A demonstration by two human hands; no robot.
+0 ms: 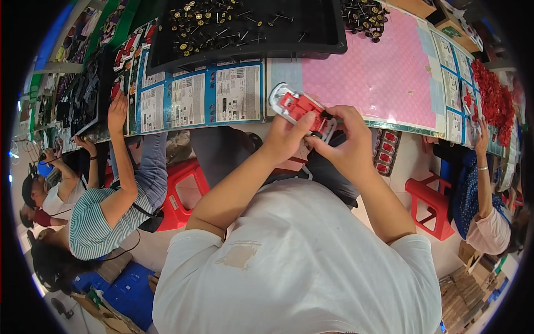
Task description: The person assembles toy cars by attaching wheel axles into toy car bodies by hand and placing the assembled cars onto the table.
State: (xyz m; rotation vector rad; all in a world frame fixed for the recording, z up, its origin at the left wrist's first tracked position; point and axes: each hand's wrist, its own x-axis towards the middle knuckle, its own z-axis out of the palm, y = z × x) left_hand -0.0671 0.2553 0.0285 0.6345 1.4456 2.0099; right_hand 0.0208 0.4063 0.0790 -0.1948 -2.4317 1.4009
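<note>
A toy car point(300, 106), red with a white rim, is held above the table's near edge with its red underside showing. My left hand point(285, 138) is closed around its left side, thumb pressed on the underside. My right hand point(351, 142) is closed at the car's near right end. Its thumb and index finger press against the black wheels point(326, 115) of a wheel axle there. The fingers partly hide the axle, and I cannot tell how far it sits in the car.
Ahead stands a black tray point(250, 54) of loose wheel axles; more axles point(364, 19) lie right of it. A pink sheet point(367, 83) covers the table. Co-workers sit on both sides, near red stools point(181, 189). Red parts point(492, 97) are heaped at far right.
</note>
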